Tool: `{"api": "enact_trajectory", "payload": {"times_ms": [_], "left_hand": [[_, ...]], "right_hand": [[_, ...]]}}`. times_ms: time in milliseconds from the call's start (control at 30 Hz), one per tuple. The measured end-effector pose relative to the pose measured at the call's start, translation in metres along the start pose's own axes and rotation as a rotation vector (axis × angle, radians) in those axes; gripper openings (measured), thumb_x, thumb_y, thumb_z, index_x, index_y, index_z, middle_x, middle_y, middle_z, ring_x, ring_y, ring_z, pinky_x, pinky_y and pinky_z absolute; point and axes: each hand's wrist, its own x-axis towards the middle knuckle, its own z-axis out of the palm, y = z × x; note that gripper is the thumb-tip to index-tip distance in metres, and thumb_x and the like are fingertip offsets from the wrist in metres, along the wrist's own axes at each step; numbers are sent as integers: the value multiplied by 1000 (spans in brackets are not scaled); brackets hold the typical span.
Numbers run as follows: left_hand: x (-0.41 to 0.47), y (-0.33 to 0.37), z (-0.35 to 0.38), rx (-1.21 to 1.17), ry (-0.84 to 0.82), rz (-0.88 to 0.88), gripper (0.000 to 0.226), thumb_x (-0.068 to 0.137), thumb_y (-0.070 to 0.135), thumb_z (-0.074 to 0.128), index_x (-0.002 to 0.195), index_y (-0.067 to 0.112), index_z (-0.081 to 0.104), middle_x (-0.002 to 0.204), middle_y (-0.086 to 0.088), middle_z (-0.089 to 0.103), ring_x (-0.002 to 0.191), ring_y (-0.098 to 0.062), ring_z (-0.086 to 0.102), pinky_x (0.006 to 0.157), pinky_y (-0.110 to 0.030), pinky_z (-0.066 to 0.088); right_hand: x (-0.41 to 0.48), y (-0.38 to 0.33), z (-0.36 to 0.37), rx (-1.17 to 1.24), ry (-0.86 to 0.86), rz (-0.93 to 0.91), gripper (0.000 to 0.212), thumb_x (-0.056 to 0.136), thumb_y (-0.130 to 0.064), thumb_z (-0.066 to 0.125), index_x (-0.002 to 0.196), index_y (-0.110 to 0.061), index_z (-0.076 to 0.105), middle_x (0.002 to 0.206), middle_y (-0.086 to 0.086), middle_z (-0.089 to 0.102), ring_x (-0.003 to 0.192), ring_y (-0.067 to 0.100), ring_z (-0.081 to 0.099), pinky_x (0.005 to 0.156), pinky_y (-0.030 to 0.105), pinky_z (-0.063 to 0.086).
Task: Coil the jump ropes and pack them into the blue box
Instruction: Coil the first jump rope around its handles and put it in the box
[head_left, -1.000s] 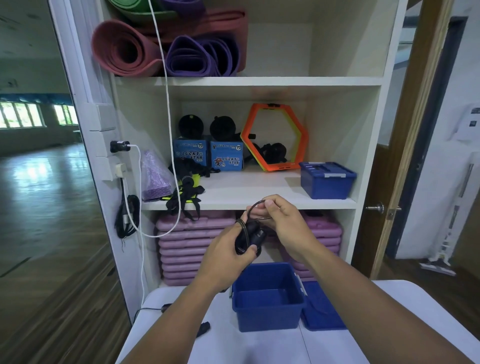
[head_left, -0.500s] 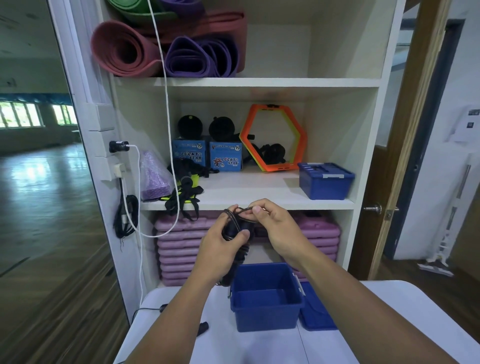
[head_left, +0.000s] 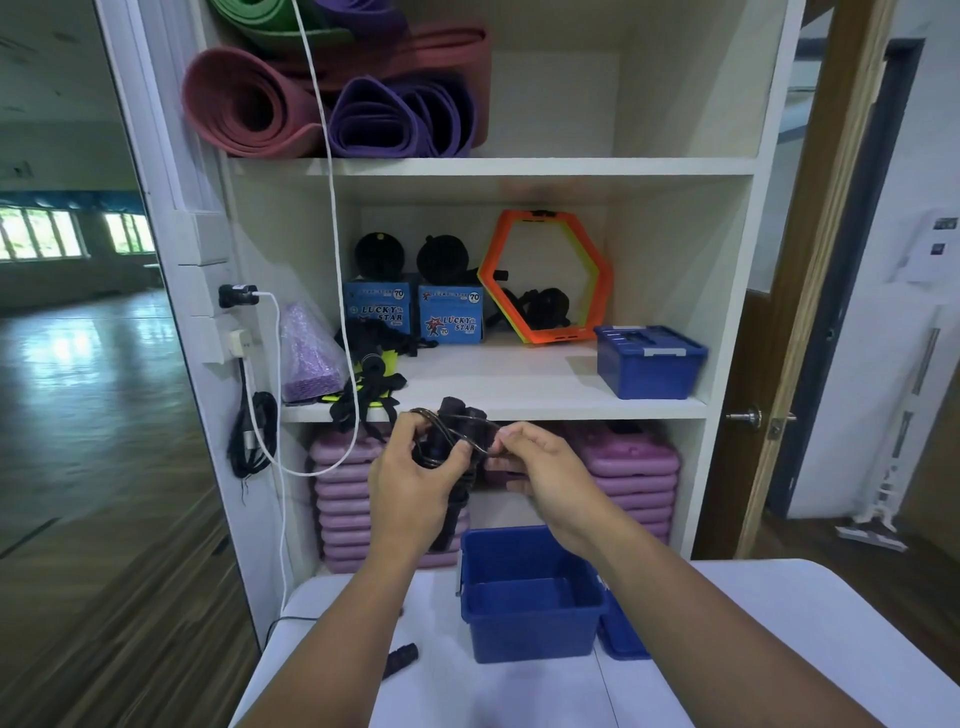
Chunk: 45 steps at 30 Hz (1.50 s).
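A black jump rope (head_left: 458, 431), handles bundled with thin cord looped round them, is held up in front of the shelf edge. My left hand (head_left: 415, 486) grips the handles from the left. My right hand (head_left: 540, 467) pinches a loop of the cord at the bundle's right side. Below them the open blue box (head_left: 530, 597) stands on the white table (head_left: 753, 649), nothing visible inside it. Its blue lid (head_left: 621, 636) lies flat to the right of the box. Another black handle (head_left: 401, 657) lies on the table, left of the box.
A white shelf unit (head_left: 519, 405) stands right behind the table. On the middle shelf are a closed blue box (head_left: 649, 361), an orange hexagon ring (head_left: 545, 278), two blue cartons and a tangle of black straps (head_left: 371, 374). A white cable (head_left: 332, 260) hangs at left. Rolled mats lie above.
Both hands have lifted the rope bundle higher, up to the shelf edge. My right hand has moved from over the bundle to its right side, drawing a loop of cord.
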Motion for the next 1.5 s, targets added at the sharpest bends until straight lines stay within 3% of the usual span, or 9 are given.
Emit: {"api": "enact_trajectory", "payload": {"times_ms": [167, 267, 433, 667, 833, 1067, 1200, 1333, 1500], "left_hand": [[-2, 1, 1, 18, -57, 2, 24, 83, 25, 76, 88, 29, 53, 67, 14, 62, 65, 2, 58, 56, -12, 41], [-2, -1, 3, 15, -103, 10, 21, 84, 30, 74, 96, 36, 57, 74, 15, 66, 70, -5, 63, 60, -17, 47], [-3, -6, 4, -2, -157, 51, 50, 88, 30, 71, 135, 39, 55, 105, 11, 68, 96, -10, 65, 82, -26, 54], [-4, -13, 3, 51, -137, 181, 24, 85, 25, 75, 105, 23, 62, 110, 6, 59, 102, -10, 56, 87, -26, 48], [-3, -14, 4, 73, -102, 145, 32, 79, 31, 78, 100, 34, 54, 95, 9, 62, 87, -16, 60, 73, -29, 50], [-5, -4, 4, 100, -103, 111, 44, 77, 36, 80, 95, 48, 41, 78, 13, 63, 73, -9, 62, 59, -20, 47], [-4, -5, 1, 48, -187, 84, 40, 78, 40, 78, 101, 42, 46, 91, 11, 66, 83, -9, 64, 68, -25, 51], [-2, -4, -7, -76, -297, 169, 36, 86, 47, 63, 120, 41, 56, 143, 14, 51, 133, 1, 45, 105, -12, 35], [-5, -2, -11, -357, -303, 85, 22, 95, 20, 61, 115, 30, 57, 126, 20, 61, 116, -10, 62, 95, -33, 54]], "right_hand": [[3, -9, 8, 68, 54, 59, 21, 83, -31, 52, 69, -20, 65, 76, -4, 64, 85, 18, 61, 79, 38, 52], [1, -13, 13, 124, 33, 81, 32, 81, -41, 65, 82, -9, 70, 87, 16, 70, 84, 24, 63, 89, 49, 56], [7, -15, 15, 254, 47, 178, 33, 88, -14, 68, 64, -17, 46, 85, 20, 60, 84, 31, 60, 91, 55, 53], [10, -15, 11, 321, -17, 217, 30, 88, -5, 65, 68, -18, 46, 75, 11, 62, 76, 27, 61, 94, 54, 52], [9, -18, 17, 294, -4, 172, 32, 89, -3, 65, 66, -16, 46, 74, 15, 59, 63, 22, 62, 69, 38, 57], [9, -16, 19, 280, 55, 133, 36, 87, -2, 65, 61, -15, 43, 67, 13, 55, 64, 25, 58, 67, 38, 53], [10, -15, 18, 325, 54, 82, 32, 88, -2, 64, 67, -16, 44, 67, 12, 53, 56, 17, 59, 61, 35, 49], [14, -13, 12, 406, 125, 23, 42, 87, 0, 65, 59, -21, 42, 70, 13, 50, 69, 25, 52, 72, 45, 44], [16, -12, 7, 498, 132, 24, 45, 88, -2, 66, 55, -24, 43, 70, 12, 50, 68, 25, 53, 67, 43, 49]]}}
